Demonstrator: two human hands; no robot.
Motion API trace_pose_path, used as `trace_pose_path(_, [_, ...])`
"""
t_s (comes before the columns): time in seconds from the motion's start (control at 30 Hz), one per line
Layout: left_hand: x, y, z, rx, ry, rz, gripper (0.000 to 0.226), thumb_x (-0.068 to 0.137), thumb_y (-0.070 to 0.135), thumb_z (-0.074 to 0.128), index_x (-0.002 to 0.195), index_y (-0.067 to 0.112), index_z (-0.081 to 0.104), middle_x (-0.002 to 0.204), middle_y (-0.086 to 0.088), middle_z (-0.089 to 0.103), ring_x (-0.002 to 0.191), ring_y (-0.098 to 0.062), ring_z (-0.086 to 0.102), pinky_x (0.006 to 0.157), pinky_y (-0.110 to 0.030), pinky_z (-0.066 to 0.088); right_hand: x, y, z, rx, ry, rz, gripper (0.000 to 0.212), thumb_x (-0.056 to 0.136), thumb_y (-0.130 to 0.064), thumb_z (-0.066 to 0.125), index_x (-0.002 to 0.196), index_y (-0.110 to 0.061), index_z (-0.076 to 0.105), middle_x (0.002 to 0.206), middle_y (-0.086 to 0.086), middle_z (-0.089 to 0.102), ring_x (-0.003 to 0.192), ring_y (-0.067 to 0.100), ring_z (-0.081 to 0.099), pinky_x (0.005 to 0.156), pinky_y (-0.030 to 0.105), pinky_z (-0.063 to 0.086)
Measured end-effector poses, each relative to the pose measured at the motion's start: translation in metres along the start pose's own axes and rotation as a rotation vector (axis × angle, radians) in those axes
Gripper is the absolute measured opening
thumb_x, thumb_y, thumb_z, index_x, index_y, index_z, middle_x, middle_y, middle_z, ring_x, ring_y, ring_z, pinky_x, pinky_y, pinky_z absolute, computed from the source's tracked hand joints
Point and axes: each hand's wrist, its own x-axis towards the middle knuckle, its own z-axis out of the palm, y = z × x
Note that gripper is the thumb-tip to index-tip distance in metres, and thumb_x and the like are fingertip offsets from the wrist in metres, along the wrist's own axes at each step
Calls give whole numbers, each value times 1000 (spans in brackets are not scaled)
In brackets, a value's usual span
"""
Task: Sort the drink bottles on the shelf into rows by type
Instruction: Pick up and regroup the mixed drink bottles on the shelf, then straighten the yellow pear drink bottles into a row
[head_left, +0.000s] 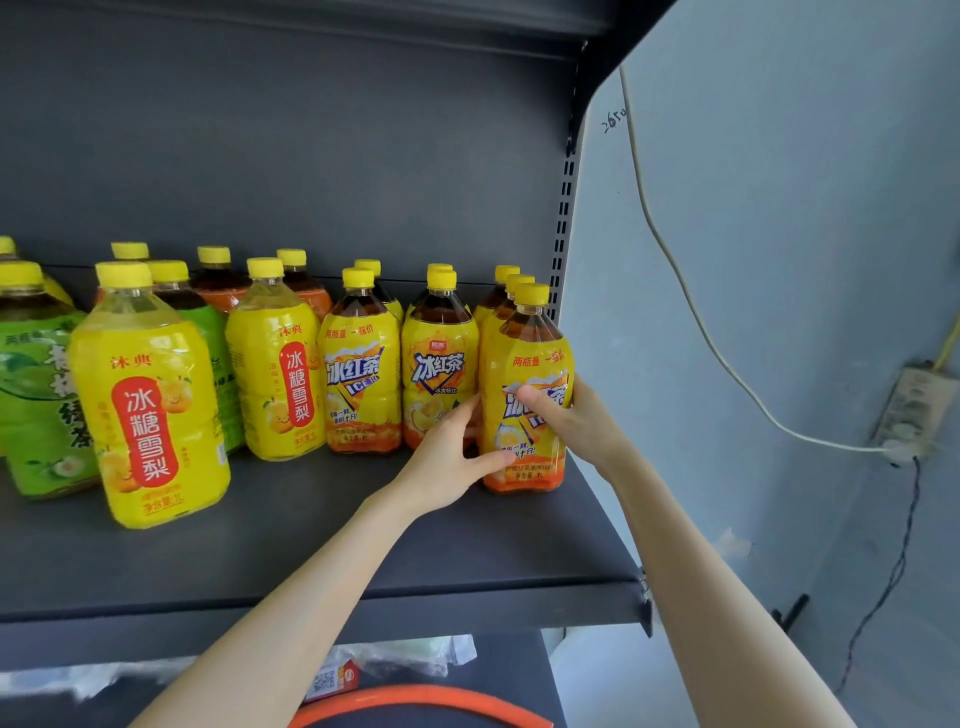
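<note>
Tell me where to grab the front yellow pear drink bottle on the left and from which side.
Grip the front pear drink bottle around its narrow shoulder just under the yellow cap, coming from the front right. It stands upright ahead of its row, with bare shelf on that side, while a green tea bottle crowds its left. Its body looks wide for one hand.

At shelf (311, 545) right end — left grip (447, 460), right grip (579, 423) clasp iced-tea bottle (524, 348).
</note>
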Motion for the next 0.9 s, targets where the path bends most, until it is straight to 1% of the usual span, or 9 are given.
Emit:
trace_pose_path(0.07, [-3,4,1,-10,-7,0,69,83,23,69,142,26,31,128,14,49,117,-4,49,94,-23,46,-3,1,2,-76,99,-20,18,84,-34,68,98,-30,58,91,-18,67,76,-2,68,73,22,58])
trace_pose_path(0.17, [-10,9,2,60,1,-3,68,86,24,65,144,25,30,132,14,48,118,-6,50,100,-28,44,-15,0,8,-178,220,-28,31,82,-40,70,105,-27,54,89,-22,63,80,-2,64,67,15,54])
trace_pose_path(0.23, [-15,11,2,157,30,-1,63,88,25,63,144,24,33,135,5,52,112,-14,59,96,-30,48,-26,-4,9,-237,246,-19,40,82,-38,71,116,-23,54,96,-17,61,88,7,64,75,23,55])
trace_pose_path(0.27, [-18,13,1,204,43,-10,60,89,25,61,143,24,35,133,1,55,103,-16,64,93,-30,50,-32,-7,7,-278,252,-14,45,83,-35,71,122,-20,53,101,-13,59,93,11,61,79,28,53])
trace_pose_path(0.37, [-30,19,-4,298,69,-32,51,90,26,60,138,18,44,119,-5,65,85,-12,64,82,-25,50,-47,-10,2,-496,291,2,53,87,-31,67,134,-15,47,117,-1,59,103,22,60,86,40,51])
trace_pose_path(0.43, [-40,25,-10,333,101,-5,41,91,26,60,129,14,54,110,-4,68,84,-10,62,77,-21,49,-55,-13,4,-611,329,-57,45,88,-31,64,128,-16,52,122,6,62,104,28,62,85,46,52])
trace_pose_path(0.6, [-67,39,-49,454,201,56,28,91,28,59,116,16,64,97,2,69,81,-7,62,70,-15,47,-58,-36,28,-698,327,-187,31,90,-26,60,118,-13,63,117,8,63,99,30,63,81,43,53])
trace_pose_path(0.77, [-93,34,-110,538,339,78,22,89,28,60,108,18,67,86,11,65,79,-5,62,75,-23,51,-45,-61,73,-653,296,-314,26,91,-26,60,112,-11,66,110,5,65,90,26,65,76,38,52])
trace_pose_path(0.9, [-114,9,-163,559,455,109,18,87,21,63,104,15,69,87,9,66,81,-4,62,79,-27,53,-27,-65,124,-629,237,-359,25,90,-24,61,110,-10,66,109,7,65,88,24,65,76,40,54])
